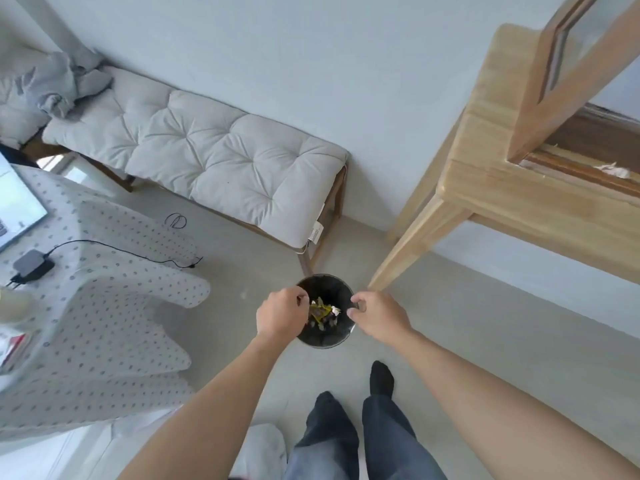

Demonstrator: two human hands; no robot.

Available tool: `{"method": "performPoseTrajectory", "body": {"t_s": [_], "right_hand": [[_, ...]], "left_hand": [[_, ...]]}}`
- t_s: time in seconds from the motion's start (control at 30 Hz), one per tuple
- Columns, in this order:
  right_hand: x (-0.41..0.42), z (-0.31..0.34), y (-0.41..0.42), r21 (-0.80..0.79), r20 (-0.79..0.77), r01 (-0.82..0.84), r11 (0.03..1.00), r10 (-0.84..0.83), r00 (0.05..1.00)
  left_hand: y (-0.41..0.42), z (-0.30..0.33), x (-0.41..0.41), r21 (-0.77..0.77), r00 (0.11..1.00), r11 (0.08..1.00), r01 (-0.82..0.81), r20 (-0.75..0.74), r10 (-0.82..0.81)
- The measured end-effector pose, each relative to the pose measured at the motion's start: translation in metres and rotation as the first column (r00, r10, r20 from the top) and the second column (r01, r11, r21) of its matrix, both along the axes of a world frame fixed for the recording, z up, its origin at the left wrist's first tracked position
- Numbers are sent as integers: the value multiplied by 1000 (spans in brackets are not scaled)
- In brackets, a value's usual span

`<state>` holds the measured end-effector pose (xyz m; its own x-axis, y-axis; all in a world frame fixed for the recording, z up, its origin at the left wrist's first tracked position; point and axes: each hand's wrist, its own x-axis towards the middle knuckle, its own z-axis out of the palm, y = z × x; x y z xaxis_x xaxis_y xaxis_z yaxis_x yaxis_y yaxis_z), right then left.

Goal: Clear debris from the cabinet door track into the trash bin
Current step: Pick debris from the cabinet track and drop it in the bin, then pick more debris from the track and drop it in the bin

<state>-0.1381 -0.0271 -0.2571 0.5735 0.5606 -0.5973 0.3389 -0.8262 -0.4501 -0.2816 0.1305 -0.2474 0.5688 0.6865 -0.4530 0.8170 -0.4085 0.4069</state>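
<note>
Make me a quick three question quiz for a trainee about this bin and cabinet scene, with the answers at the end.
1. True or false: both hands are held over the trash bin.
2. Multiple choice: the bin stands nearest to A) the laptop, B) the leg of the wooden cabinet, C) the rumpled blanket.
3. Short answer: is any debris left in the cabinet door track?

Key:
1. True. The left hand and right hand are over opposite sides of its rim.
2. B. The bin stands on the floor by the cabinet's front leg.
3. Yes. A pale scrap lies in the track near the right edge of the view.
</note>
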Motion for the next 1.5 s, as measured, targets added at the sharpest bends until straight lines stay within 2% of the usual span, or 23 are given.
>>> {"method": "performPoseTrajectory", "body": {"t_s": [0.13, 0.27, 0.43, 0.53, 0.8, 0.97, 1.03, 1.17, 1.27, 1.37, 1.5], "right_hand": [[0, 24, -7, 88, -45, 76, 993, -72, 996], [16, 84, -30, 260, 9, 215, 941, -225, 974], [49, 163, -65, 478, 173, 336, 812, -462, 870], [72, 199, -88, 551, 249, 368, 749, -568, 784], [133, 231, -149, 596, 300, 483, 641, -736, 607], [173, 232, -175, 576, 341, 527, 624, -770, 539], [189, 231, -182, 561, 367, 521, 643, -757, 540], [209, 230, -188, 481, 387, 491, 726, -679, 624], [212, 230, -188, 456, 420, 448, 769, -630, 653], [211, 228, -188, 464, 426, 431, 774, -621, 657], [213, 225, -188, 505, 396, 457, 733, -666, 632]], "left_hand": [[5, 16, 4, -21, 1000, 1000, 20, 24, -20], [0, 56, 30, -9, 980, 993, 120, 161, -117], [-30, 128, 89, 54, 844, 959, 278, 463, -270], [-51, 173, 128, 131, 747, 924, 359, 554, -369], [-97, 239, 223, 227, 661, 830, 509, 515, -546], [-131, 252, 278, 306, 640, 789, 532, 465, -612], [-143, 255, 299, 303, 645, 778, 550, 437, -626], [-160, 252, 326, 339, 668, 745, 575, 331, -666], [-164, 246, 330, 358, 689, 747, 561, 299, -660], [-163, 243, 329, 380, 675, 752, 538, 340, -655], [-162, 244, 331, 355, 668, 768, 533, 381, -639]]}}
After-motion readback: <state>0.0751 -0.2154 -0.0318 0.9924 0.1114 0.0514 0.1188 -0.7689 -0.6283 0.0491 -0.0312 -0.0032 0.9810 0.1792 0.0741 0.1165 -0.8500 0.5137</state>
